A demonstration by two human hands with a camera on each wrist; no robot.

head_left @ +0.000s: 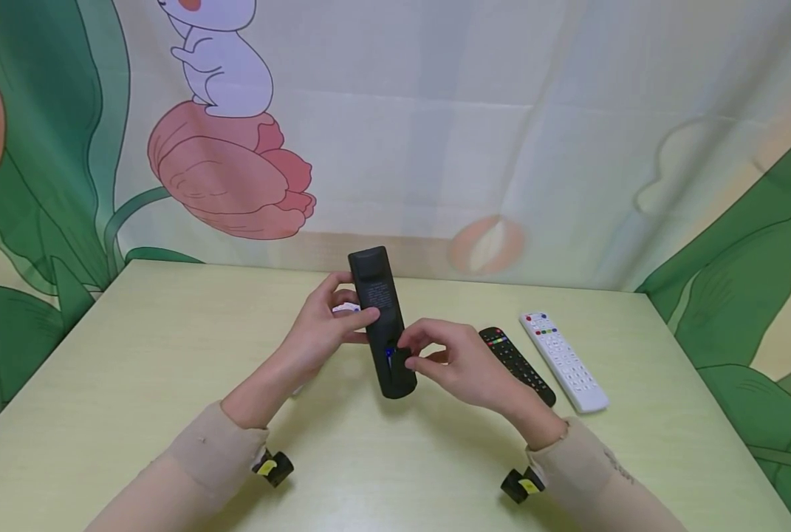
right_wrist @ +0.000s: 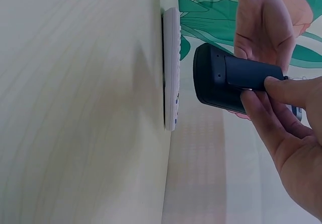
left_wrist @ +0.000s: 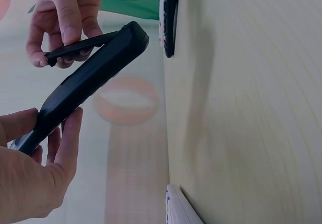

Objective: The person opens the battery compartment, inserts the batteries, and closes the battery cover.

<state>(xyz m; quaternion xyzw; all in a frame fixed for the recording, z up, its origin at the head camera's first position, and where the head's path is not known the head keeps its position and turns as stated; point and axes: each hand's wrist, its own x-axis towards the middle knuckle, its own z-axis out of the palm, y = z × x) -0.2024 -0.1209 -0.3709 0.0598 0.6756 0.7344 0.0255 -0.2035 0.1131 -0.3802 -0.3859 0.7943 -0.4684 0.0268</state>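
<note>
A black remote control (head_left: 377,292) is tilted up above the table, its back turned to the head camera. My left hand (head_left: 318,321) grips its upper part, thumb across the back and fingers round the far side. My right hand (head_left: 461,362) pinches the battery cover (left_wrist: 83,47) near the remote's lower end. In the left wrist view the cover slants away from the back, one end lifted and the other at the remote's end. A blue spot shows beside the cover in the head view. The right wrist view shows the thumb on the cover (right_wrist: 254,74).
Behind my left hand a white remote (right_wrist: 172,68) lies on the table (head_left: 169,355), mostly hidden in the head view. To the right lie a second black remote (head_left: 516,362) and another white remote (head_left: 563,362). A printed curtain (head_left: 395,133) hangs along the table's back edge.
</note>
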